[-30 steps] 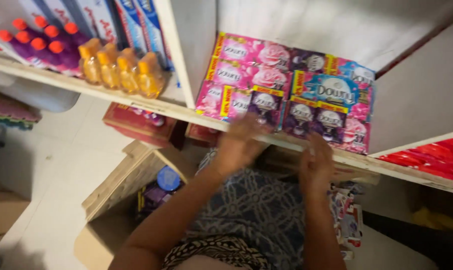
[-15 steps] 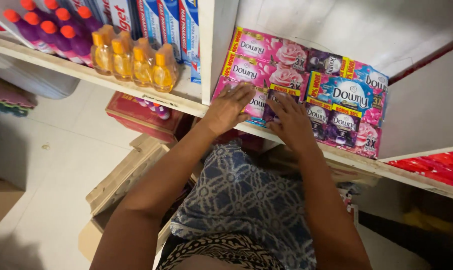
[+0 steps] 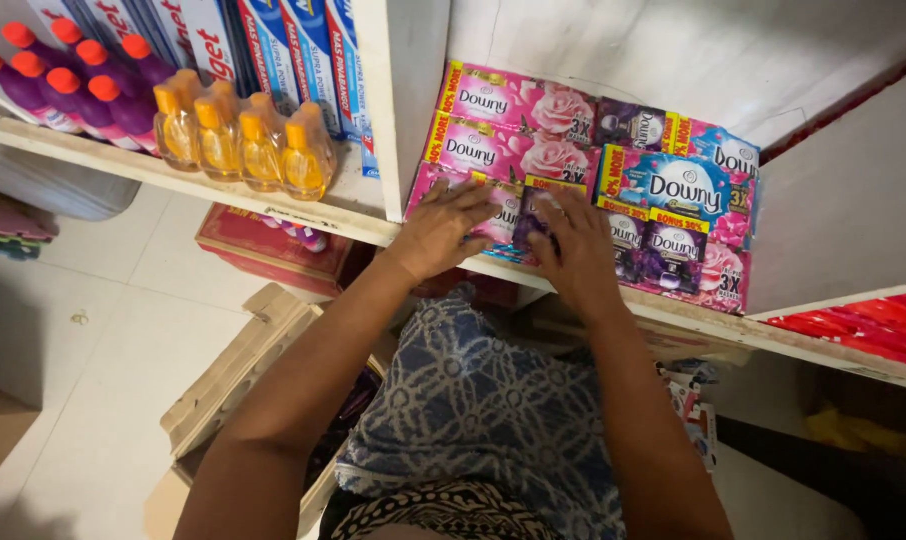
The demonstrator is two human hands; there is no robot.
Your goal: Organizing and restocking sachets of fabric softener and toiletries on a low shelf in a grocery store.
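White shelving fills the upper half of the frame, with a pale tiled floor [image 3: 93, 330] showing at the lower left. I see my left hand [image 3: 443, 232] just left of centre, fingers spread flat and holding nothing, pressed on a pink sachet pack [image 3: 473, 195] that lies at the front edge of the shelf board [image 3: 693, 310]. My right hand [image 3: 578, 255] sits just beside it to the right, fingers also spread, resting on a purple sachet pack [image 3: 535, 212]; whether it is gripping the pack or only pressing on it I cannot tell.

Behind the hands, more pink packs [image 3: 513, 125] lie stacked in rows, and to the right of them a blue sachet pack [image 3: 673, 185] and dark purple ones [image 3: 663, 255], all in the same compartment, right of a white upright divider [image 3: 403, 100]. In the upper left of the frame, the neighbouring compartment holds a row of yellow bottles [image 3: 243, 145], purple bottles with red caps [image 3: 63, 85] and boxed toothpaste [image 3: 273, 50] standing behind them. At the right edge, red packets [image 3: 863, 320] lie on a lower shelf. Below the shelf, at lower left of centre, an open cardboard box [image 3: 233, 380] stands on the floor, beside a red box [image 3: 263, 250].
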